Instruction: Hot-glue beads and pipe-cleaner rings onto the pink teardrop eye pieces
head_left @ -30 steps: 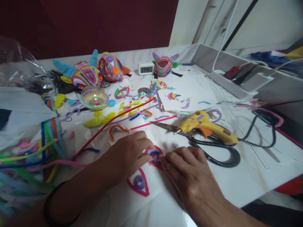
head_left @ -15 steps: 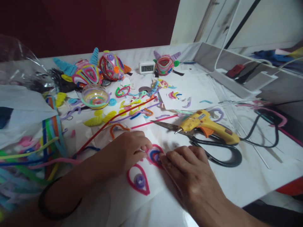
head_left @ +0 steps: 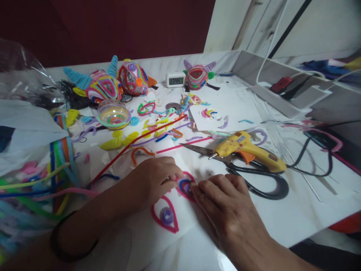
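Observation:
On a white paper sheet lie two teardrop eye shapes bent from pink pipe cleaner. The upper eye shape has blue and red pipe cleaner arcs around a purple coil, partly covered by fingers. My left hand pinches its left edge between thumb and fingers. From the right, the closed fingertips of my right hand press on its other side. Just below my left hand, the lower eye shape holds only a purple coil inside its pink outline.
Right of my hands lie a yellow glue gun and black-handled scissors. Pipe cleaners heap up at the left. Behind are a clear bowl, a digital clock, decorated balls and a power strip.
My left hand has shifted very slightly to the right along the upper eye shape. My right hand and the loose things on the table stay where they were.

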The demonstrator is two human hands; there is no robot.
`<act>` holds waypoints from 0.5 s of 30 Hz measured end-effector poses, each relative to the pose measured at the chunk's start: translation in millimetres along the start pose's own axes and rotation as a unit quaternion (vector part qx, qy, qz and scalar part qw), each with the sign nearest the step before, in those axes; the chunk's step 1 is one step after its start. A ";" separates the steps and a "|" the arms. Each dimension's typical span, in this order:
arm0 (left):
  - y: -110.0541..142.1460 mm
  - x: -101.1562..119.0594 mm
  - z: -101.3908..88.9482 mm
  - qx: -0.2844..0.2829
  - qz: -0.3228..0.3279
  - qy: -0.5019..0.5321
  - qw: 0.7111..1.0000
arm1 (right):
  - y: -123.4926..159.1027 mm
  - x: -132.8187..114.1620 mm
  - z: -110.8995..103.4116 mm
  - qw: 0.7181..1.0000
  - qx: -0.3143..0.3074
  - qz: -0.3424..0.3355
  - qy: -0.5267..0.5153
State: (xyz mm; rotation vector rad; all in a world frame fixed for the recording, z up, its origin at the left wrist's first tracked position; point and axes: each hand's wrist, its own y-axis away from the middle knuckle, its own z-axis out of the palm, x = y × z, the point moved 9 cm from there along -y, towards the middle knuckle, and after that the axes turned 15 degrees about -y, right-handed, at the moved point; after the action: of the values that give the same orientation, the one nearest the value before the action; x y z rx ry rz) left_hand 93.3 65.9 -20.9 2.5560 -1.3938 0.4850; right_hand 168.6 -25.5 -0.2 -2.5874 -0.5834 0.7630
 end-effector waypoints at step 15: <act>3.3 18.2 3.1 -0.007 0.074 -0.053 0.996 | -1.4 -2.8 -3.4 0.998 0.059 -0.001 0.001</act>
State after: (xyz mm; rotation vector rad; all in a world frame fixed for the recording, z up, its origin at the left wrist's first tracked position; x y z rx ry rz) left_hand 100.3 48.9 -17.1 2.5128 -1.6249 0.3668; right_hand 168.0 -26.5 4.3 -2.4791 -0.5235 0.7707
